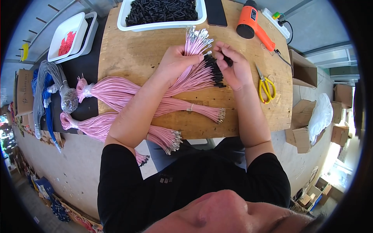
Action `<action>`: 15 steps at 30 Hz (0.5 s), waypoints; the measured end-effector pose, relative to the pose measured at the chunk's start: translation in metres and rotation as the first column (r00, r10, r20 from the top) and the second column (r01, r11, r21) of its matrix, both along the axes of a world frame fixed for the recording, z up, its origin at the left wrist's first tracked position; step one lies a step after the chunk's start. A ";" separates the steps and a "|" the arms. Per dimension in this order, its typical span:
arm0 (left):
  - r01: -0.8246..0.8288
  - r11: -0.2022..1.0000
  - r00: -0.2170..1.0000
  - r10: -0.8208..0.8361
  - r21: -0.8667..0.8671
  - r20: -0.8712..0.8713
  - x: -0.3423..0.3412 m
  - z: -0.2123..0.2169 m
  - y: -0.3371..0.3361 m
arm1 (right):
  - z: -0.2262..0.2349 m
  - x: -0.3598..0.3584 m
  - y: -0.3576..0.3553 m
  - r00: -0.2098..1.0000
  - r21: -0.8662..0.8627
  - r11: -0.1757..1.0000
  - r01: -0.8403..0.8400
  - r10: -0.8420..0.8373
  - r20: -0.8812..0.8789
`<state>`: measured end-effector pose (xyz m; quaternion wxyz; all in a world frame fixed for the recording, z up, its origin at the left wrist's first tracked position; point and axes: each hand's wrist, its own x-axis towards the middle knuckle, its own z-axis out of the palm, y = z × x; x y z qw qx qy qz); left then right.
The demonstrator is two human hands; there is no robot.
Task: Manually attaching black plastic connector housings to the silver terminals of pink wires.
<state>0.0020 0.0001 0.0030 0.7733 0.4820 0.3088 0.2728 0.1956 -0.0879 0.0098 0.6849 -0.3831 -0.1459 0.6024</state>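
Note:
My left hand (pixel 175 62) grips a bundle of pink wires (pixel 194 75) on the wooden board (pixel 132 54). Some wire ends fan up with bare metal terminals (pixel 198 35); others carry small black sleeves (pixel 215 73). My right hand (pixel 233 66) pinches a small black sleeve piece (pixel 227 60) at the sleeved wire ends, right beside the left hand. More tied pink wire bundles (pixel 112 91) lie across the board's left and front edge.
A white tray of black sleeves (pixel 161 13) and a dark phone (pixel 215 11) sit at the back. An orange heat gun (pixel 252 25) and yellow scissors (pixel 266 87) lie right. White trays with red parts (pixel 68 37), grey and blue wires (pixel 46 89) left; cardboard boxes (pixel 303 120) right.

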 end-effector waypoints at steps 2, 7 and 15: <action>-0.015 1.000 1.000 0.015 -0.011 0.008 0.000 0.001 0.001 | -0.009 0.010 0.001 0.999 0.021 0.999 -0.026 0.026 -0.026; -0.015 0.999 1.000 0.015 -0.041 0.015 -0.001 0.003 0.002 | -0.009 0.010 0.004 0.999 0.029 1.000 -0.005 0.006 -0.040; -0.031 0.999 0.999 0.032 -0.031 0.008 -0.001 -0.001 0.002 | -0.002 0.004 -0.001 0.990 0.018 0.996 -0.092 0.090 0.110</action>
